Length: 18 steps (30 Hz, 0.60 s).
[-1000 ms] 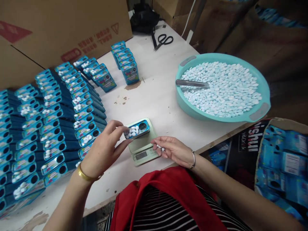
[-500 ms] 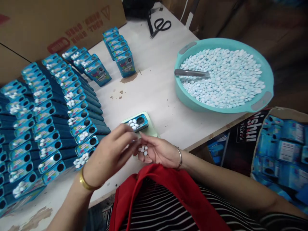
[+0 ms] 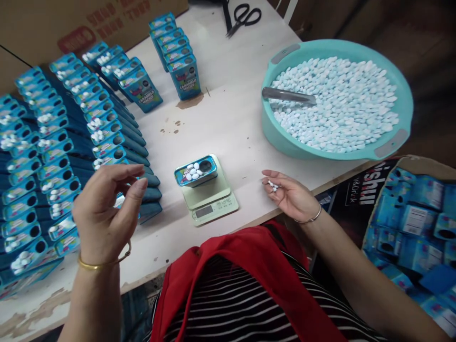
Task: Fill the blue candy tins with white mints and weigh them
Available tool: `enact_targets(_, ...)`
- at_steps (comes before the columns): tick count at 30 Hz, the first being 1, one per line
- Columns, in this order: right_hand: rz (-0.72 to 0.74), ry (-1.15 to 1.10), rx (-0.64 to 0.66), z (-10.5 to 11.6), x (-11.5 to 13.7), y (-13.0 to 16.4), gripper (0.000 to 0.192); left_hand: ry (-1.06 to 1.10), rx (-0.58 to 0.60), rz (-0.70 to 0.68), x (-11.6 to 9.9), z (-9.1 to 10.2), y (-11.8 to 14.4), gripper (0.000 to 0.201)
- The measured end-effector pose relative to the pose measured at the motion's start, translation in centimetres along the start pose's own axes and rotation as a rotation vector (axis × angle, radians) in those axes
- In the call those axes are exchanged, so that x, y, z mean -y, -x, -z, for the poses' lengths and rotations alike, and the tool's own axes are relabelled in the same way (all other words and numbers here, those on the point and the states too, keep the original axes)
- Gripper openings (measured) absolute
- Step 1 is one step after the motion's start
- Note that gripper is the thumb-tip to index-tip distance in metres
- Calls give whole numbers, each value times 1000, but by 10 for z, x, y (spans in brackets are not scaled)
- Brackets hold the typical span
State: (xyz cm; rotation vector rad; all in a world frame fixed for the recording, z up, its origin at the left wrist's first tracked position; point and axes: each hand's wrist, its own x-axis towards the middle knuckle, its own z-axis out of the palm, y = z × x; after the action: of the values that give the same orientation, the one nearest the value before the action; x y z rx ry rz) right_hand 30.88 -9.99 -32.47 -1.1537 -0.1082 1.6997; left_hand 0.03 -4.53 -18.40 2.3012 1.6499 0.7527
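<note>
Over the rows of blue candy tins (image 3: 103, 147), my left hand (image 3: 110, 209) hovers with thumb and fingers apart, holding nothing I can see. My right hand (image 3: 294, 197) is half curled near the table's front edge, with several small white oval candies (image 3: 273, 185) in its fingers. Between my hands a pale green kitchen scale (image 3: 223, 204) lies on the table. A blue tin (image 3: 182, 177) stands on its pan, with loose candies on the lid beside a dark round opening. Neither hand touches the scale.
A turquoise tub (image 3: 285, 137) full of white candies, with a metal scoop (image 3: 288, 95) in it, stands at the right. Black scissors (image 3: 245, 18) lie at the back by a cardboard box (image 3: 39, 28). A carton of blue tins (image 3: 416, 218) sits lower right.
My hands have parted from in front of the scale. The left went left above the tins; the right went right, carrying candies. The scale's display is uncovered.
</note>
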Motion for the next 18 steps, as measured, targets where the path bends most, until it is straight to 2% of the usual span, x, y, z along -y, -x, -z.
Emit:
enact_targets(4,10,33,-15,11,-13,-7,22,-68,-2,-100,-2,-10,3,27)
enact_targets(12,2,-33,37,4,-16,-6,20,-175,109,-321,0,-33,9,48)
enact_targets(18,1,-3,19,3,-20,-6,23,-235,168,-400,1,-49,14,59)
